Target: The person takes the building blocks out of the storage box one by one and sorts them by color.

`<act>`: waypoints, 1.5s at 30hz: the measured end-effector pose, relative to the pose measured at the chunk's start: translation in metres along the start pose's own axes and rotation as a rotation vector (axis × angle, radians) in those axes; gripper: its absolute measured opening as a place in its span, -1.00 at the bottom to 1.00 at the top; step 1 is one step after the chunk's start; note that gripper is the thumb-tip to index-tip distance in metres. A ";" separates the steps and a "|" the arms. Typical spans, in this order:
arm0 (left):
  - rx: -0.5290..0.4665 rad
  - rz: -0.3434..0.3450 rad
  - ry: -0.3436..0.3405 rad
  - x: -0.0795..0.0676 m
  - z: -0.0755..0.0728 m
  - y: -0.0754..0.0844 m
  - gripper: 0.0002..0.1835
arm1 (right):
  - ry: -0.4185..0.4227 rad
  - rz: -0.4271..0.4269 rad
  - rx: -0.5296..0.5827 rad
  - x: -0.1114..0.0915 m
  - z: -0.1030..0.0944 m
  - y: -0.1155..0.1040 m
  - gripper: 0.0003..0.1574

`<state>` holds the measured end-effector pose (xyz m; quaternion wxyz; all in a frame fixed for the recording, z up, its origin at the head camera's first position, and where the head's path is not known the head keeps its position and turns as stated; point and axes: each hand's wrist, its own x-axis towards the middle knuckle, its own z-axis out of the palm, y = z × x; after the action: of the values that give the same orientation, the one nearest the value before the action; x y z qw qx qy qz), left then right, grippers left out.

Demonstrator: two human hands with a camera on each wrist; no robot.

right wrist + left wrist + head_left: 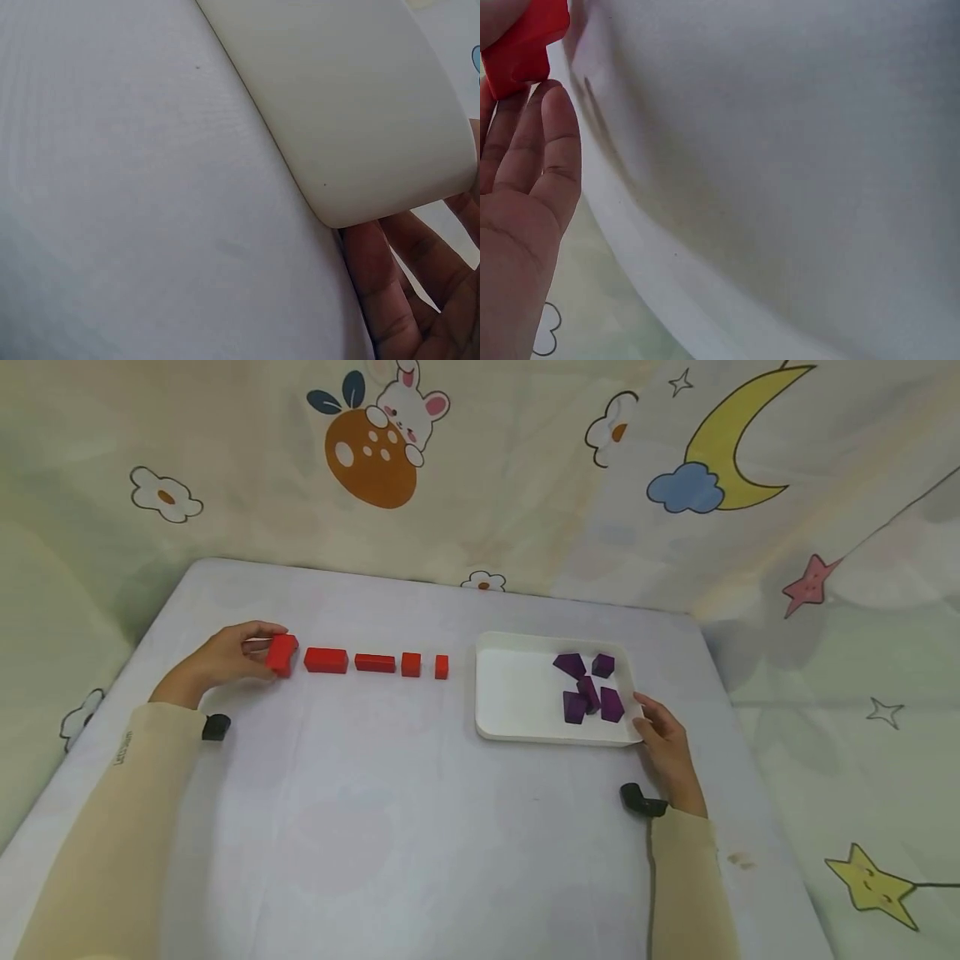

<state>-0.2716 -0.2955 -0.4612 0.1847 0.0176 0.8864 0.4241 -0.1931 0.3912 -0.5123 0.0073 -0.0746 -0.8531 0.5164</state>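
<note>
Near the tabletop's (420,843) left edge, the left hand (216,657) pinched a notched red block (281,656), presumably to align it with the row of red blocks (326,661) running roughly along the far edge. Toward the right edge, the right hand (666,747) gripped the white tray (517,689), likely steadying its purple blocks (611,704); whether the tray was lifted was unclear.
</note>
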 end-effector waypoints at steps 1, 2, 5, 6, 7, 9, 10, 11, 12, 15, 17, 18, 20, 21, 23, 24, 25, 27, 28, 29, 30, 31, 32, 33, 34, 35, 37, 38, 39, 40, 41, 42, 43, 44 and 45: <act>0.009 -0.003 -0.001 0.000 0.001 0.001 -0.17 | 0.002 0.003 -0.002 0.000 0.000 0.000 -0.38; 0.019 -0.003 -0.002 0.000 0.002 0.002 -0.17 | 0.006 0.004 -0.008 0.000 0.000 0.000 -0.38; 0.032 0.001 -0.006 0.001 0.004 0.002 -0.15 | 0.008 0.005 -0.006 -0.001 -0.002 0.000 -0.38; 0.030 0.005 -0.007 0.002 0.004 0.002 -0.13 | 0.008 0.005 -0.002 -0.001 -0.002 0.001 -0.38; 0.027 0.012 -0.007 0.002 0.005 0.002 -0.10 | 0.007 0.005 0.005 -0.001 -0.003 0.001 -0.38; 0.025 0.021 -0.001 0.002 0.005 0.002 -0.04 | 0.007 0.004 0.010 0.000 -0.003 0.001 -0.38; 0.033 0.026 0.004 0.001 0.005 0.003 -0.02 | 0.007 -0.001 0.017 0.000 -0.003 0.001 -0.38; 0.044 0.025 0.012 0.000 0.006 0.004 0.01 | 0.010 -0.003 0.021 0.001 -0.003 0.001 -0.38; 0.059 0.023 0.027 -0.002 0.006 0.006 0.03 | 0.010 -0.008 0.022 0.001 -0.003 0.001 -0.38; 0.108 0.008 0.100 -0.010 0.011 0.016 0.08 | 0.007 -0.015 0.030 0.003 0.000 0.001 -0.39; 0.113 0.005 0.161 -0.015 0.018 0.026 0.08 | 0.002 -0.015 0.033 0.004 0.001 0.000 -0.38; 0.111 0.015 0.190 -0.018 0.023 0.031 0.06 | 0.000 -0.014 0.032 0.005 0.002 0.000 -0.38; 0.100 0.043 0.232 -0.022 0.033 0.043 0.02 | 0.002 -0.006 0.028 0.006 0.002 -0.001 -0.38; 0.095 0.061 0.242 -0.024 0.039 0.048 0.00 | 0.003 -0.005 0.026 0.006 0.003 -0.001 -0.38; 0.088 0.095 0.246 -0.026 0.051 0.059 -0.06 | 0.005 -0.003 0.023 0.007 0.003 -0.001 -0.38; 0.082 0.115 0.244 -0.027 0.057 0.064 -0.09 | 0.006 -0.007 0.023 0.007 0.003 -0.001 -0.38; 0.066 0.132 0.240 -0.027 0.064 0.069 -0.11 | 0.005 -0.010 0.024 0.007 0.003 -0.001 -0.38; 0.026 0.168 0.221 -0.028 0.078 0.078 -0.15 | 0.002 -0.018 0.026 0.008 0.003 0.000 -0.38; 0.011 0.185 0.213 -0.029 0.086 0.083 -0.17 | 0.001 -0.022 0.027 0.009 0.003 0.001 -0.38; -0.010 0.202 0.202 -0.029 0.095 0.088 -0.19 | 0.004 -0.024 0.027 0.008 0.003 0.001 -0.38; -0.028 0.222 0.194 -0.028 0.103 0.092 -0.21 | 0.003 -0.028 0.028 0.008 0.003 0.001 -0.38; -0.044 0.235 0.184 -0.027 0.112 0.096 -0.22 | 0.003 -0.033 0.027 0.008 0.003 0.001 -0.38; -0.055 0.253 0.174 -0.025 0.121 0.101 -0.23 | 0.002 -0.037 0.025 0.008 0.003 0.002 -0.38; -0.060 0.268 0.169 -0.023 0.130 0.105 -0.25 | 0.001 -0.041 0.027 0.008 0.003 0.002 -0.38; -0.068 0.285 0.161 -0.021 0.139 0.109 -0.26 | -0.001 -0.042 0.024 0.008 0.002 0.002 -0.38; -0.081 0.298 0.152 -0.018 0.148 0.114 -0.27 | -0.003 -0.042 0.024 0.008 0.002 0.002 -0.38; -0.101 0.328 0.134 -0.011 0.165 0.124 -0.29 | -0.009 -0.035 0.020 0.008 0.001 0.003 -0.37; -0.113 0.345 0.123 -0.008 0.174 0.129 -0.29 | -0.010 -0.026 0.021 0.008 0.001 0.004 -0.37; -0.125 0.358 0.113 -0.004 0.182 0.135 -0.30 | -0.009 -0.019 0.024 0.007 0.001 0.004 -0.37; -0.143 0.374 0.101 -0.001 0.190 0.141 -0.30 | -0.007 -0.013 0.024 0.007 0.000 0.004 -0.37; -0.160 0.392 0.089 0.002 0.198 0.146 -0.31 | -0.005 -0.006 0.026 0.007 0.000 0.004 -0.37; -0.175 0.410 0.075 0.005 0.206 0.152 -0.31 | -0.004 -0.004 0.023 0.006 0.000 0.004 -0.37; -0.192 0.429 0.063 0.009 0.214 0.157 -0.32 | -0.003 -0.004 0.024 0.006 0.000 0.004 -0.36; -0.212 0.445 0.048 0.011 0.221 0.162 -0.33 | -0.001 -0.004 0.020 0.006 -0.001 0.004 -0.36; -0.233 0.462 0.032 0.014 0.228 0.167 -0.33 | 0.001 -0.007 0.017 0.005 -0.001 0.004 -0.36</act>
<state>-0.2275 -0.0163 -0.4696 0.0695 0.1916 0.8067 0.5546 -0.1979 0.3945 -0.5158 0.0104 -0.0716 -0.8488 0.5237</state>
